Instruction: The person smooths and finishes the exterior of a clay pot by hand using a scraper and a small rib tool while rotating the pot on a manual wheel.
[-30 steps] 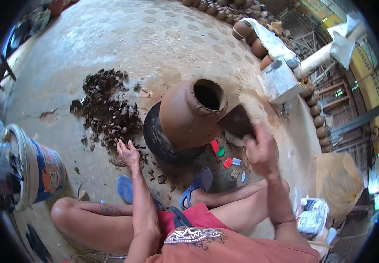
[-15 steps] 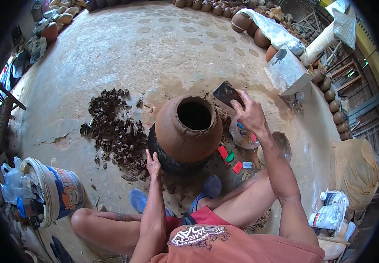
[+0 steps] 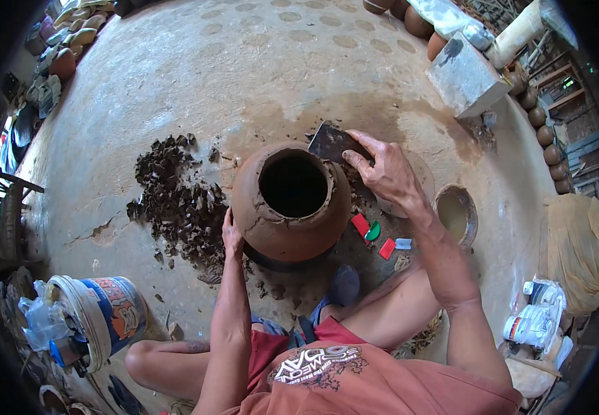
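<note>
A large brown clay pot (image 3: 261,207) with a rough, uneven rim and a wide dark mouth stands before me on a black base (image 3: 292,264). My left hand (image 3: 232,234) lies against the pot's lower left side, its fingers partly hidden by the pot and not wrapped round anything. In my right hand (image 3: 386,173) is a dark, flat rectangular scraper (image 3: 332,143), pinched between thumb and fingers. The scraper is at the pot's upper right rim; whether it touches the clay I cannot tell.
Dark clay scraps (image 3: 175,197) lie heaped left of the pot. Red piece (image 3: 360,225), green piece (image 3: 373,230) and a bowl of murky liquid (image 3: 456,214) sit to the right. A white bucket (image 3: 98,315) stands near left, a concrete block (image 3: 467,76) far right.
My right hand has brought the scraper left and closer to the pot's rim. The left hand stays at the pot's left side. The whole view has shifted a little.
</note>
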Tool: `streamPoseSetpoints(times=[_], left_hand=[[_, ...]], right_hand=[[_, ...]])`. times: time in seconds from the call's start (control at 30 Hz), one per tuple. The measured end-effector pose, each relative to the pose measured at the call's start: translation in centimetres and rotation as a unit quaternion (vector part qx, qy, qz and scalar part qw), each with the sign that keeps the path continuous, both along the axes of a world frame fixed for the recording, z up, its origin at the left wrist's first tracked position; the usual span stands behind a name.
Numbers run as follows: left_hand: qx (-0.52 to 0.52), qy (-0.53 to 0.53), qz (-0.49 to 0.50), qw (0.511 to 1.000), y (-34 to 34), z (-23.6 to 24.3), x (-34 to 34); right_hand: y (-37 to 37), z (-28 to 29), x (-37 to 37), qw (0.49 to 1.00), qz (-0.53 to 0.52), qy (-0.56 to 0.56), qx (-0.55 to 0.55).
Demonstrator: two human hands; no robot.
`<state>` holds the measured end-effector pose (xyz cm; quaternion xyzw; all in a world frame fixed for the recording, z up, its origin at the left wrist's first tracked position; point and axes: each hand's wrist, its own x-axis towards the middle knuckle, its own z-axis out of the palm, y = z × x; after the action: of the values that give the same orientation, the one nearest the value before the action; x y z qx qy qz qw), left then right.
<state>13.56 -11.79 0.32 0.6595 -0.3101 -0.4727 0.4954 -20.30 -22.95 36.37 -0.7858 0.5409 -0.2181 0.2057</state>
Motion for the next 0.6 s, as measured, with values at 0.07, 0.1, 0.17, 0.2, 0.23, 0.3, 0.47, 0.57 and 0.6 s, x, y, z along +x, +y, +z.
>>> streamPoseSetpoints(times=[0.07,0.1,0.17,0.2,0.23,0.3,0.47,0.57,0.6], left_hand=[[-0.002,-0.010,0.007,1.000,-0.3,-0.1,1.9],[-0.017,-0.025,-0.012,0.999,-0.3,-0.1,2.9],[0.003,-0.020,-0.029,0.999,-0.3,0.2,2.7],[0.009,-0.015,-0.035,0.999,-0.5,0.5,1.8],[-0.011,0.023,-0.018,1.000,-0.6,0.7,1.8],[-0.028,0.060,0.000,0.998,-0.2,1.0,1.9],[-0.029,0.043,-0.007,0.999,1.0,1.8,0.9],[-0.069,0.078,-0.016,0.994,3.2,1.6,-0.2],[-0.067,0.079,-0.017,0.995,4.0,1.5,-1.0]], right_hand=[[0.2,0.7,0.4,1.000,0.013,-0.014,-0.005],[0.4,1.2,0.8,1.000,0.014,-0.020,0.016],[1.1,1.5,0.6,0.999,0.006,-0.019,0.043],[1.6,1.4,0.3,0.999,0.007,-0.012,0.036],[1.9,1.7,0.4,1.000,0.013,-0.010,0.025],[2.3,2.0,0.5,1.000,0.011,-0.004,0.028],[3.1,0.3,-0.2,0.993,0.049,-0.045,-0.092],[3.8,1.0,-0.2,0.999,0.013,-0.016,-0.028],[4.0,1.1,-0.2,1.000,0.002,-0.010,-0.012]])
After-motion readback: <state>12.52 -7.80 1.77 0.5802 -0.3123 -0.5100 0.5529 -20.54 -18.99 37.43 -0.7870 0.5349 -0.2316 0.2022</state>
